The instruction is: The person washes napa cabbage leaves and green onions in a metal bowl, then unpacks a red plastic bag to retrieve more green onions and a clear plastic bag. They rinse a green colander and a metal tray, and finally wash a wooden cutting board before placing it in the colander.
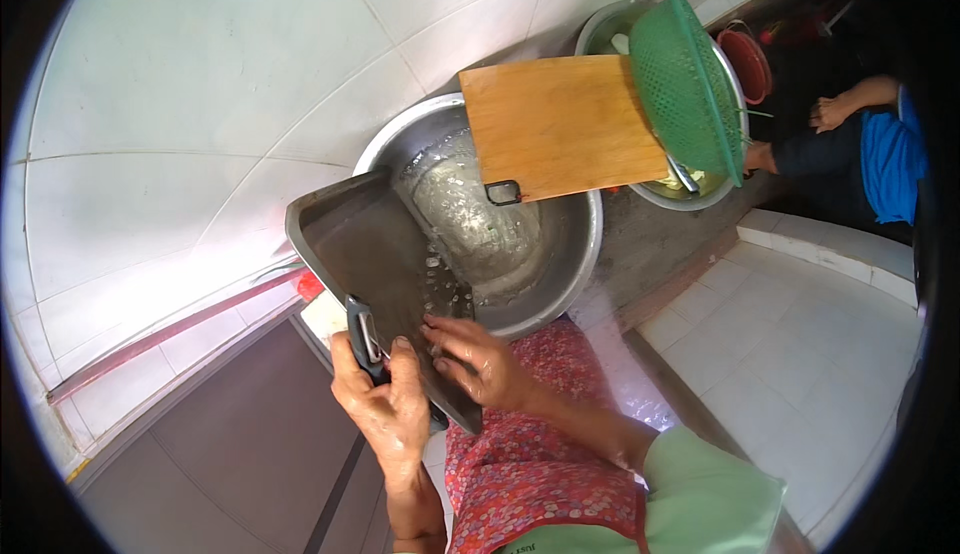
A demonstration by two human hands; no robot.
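Observation:
My left hand (386,396) grips the near side of a dark rectangular metal pan (367,246), tilted over the rim of a large metal basin (581,254). At that hand is a black handle (361,333) with a metal loop; I cannot tell whether it belongs to the pan. My right hand (480,366) is wet, its fingers slightly spread against the pan's inner surface, holding nothing. Water drops cling along the pan's lower side. Rippling water (480,216) lies in the basin. A wooden cutting board (562,126) with a black-ringed hole rests across the basin's far right rim.
A green plastic colander (679,89) leans in a second metal basin (611,21), with a knife handle (682,177) beside it. Behind is a red bucket (746,66). Another person's hand (829,114) shows at right. A tiled wall (225,66) borders the left.

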